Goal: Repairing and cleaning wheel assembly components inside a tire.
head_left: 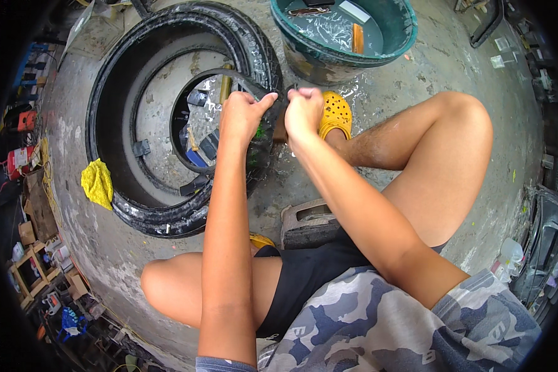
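My left hand [247, 115] is closed, its thumb pointing right, on the edge of a thin black rubber loop [178, 118]. The loop hangs within the opening of a large black tire [99, 124] lying flat on the floor. Close to its right, my right hand [305, 111] has its fingers curled together. A small dark tip shows above them, but what they grip is mostly hidden. Dark rubber fills part of the gap between my hands, and a brown block [280, 131] sits just below it.
A green tub of cloudy water [344, 61] stands beyond my right hand, an orange-brown piece [358, 38] in it. A yellow cloth [97, 184] drapes over the tire's left edge. Small tools lie inside the tire. My yellow clog [336, 110] and a grey low stool [307, 223] are nearby.
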`<control>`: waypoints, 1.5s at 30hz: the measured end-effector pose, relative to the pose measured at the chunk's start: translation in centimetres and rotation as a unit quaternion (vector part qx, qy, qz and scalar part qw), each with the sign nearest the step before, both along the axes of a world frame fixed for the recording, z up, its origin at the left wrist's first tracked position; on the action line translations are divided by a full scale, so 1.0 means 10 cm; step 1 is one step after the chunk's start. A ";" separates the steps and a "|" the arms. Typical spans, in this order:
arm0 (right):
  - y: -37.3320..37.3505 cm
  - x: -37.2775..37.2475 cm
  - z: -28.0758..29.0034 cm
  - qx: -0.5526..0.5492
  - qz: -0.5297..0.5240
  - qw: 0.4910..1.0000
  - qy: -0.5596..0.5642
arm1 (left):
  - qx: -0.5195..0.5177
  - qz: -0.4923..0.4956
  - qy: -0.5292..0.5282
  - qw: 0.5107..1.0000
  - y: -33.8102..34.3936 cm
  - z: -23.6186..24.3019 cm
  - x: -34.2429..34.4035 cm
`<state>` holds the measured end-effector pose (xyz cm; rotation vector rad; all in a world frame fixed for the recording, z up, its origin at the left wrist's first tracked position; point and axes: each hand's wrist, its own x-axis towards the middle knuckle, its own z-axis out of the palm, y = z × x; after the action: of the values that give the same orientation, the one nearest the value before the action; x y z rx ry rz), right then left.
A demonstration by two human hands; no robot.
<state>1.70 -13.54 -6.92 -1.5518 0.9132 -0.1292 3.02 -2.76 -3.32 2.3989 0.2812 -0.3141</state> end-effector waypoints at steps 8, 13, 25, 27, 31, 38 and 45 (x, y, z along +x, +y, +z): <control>0.01 0.02 -0.19 -0.133 0.002 0.989 -0.069 | -0.049 0.016 -0.048 0.998 -0.03 -0.02 -0.01; 0.11 -0.23 -0.02 -0.056 0.042 0.997 -0.022 | -0.024 0.027 0.031 0.999 0.07 -0.03 -0.03; -0.15 0.16 -0.30 -0.043 -0.042 0.997 -0.038 | -0.046 0.019 -0.036 0.998 -0.07 -0.04 0.00; -0.15 -0.06 -0.20 0.046 -0.056 0.996 -0.060 | -0.045 0.035 -0.026 0.998 0.01 -0.07 -0.06; -0.04 -0.22 -0.22 0.002 0.030 0.993 -0.113 | -0.033 0.023 0.013 0.999 0.00 -0.03 0.00; 0.09 -0.29 -0.12 -0.081 0.058 0.990 -0.104 | -0.043 0.024 -0.004 0.999 0.03 -0.08 0.00; 0.05 -0.27 -0.07 -0.125 0.101 0.980 -0.115 | -0.043 0.017 -0.026 0.999 0.02 -0.07 -0.03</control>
<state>-1.03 -13.06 -7.66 -1.8098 0.5691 -0.2796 2.75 -2.58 -4.04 2.3109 0.2790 -0.2426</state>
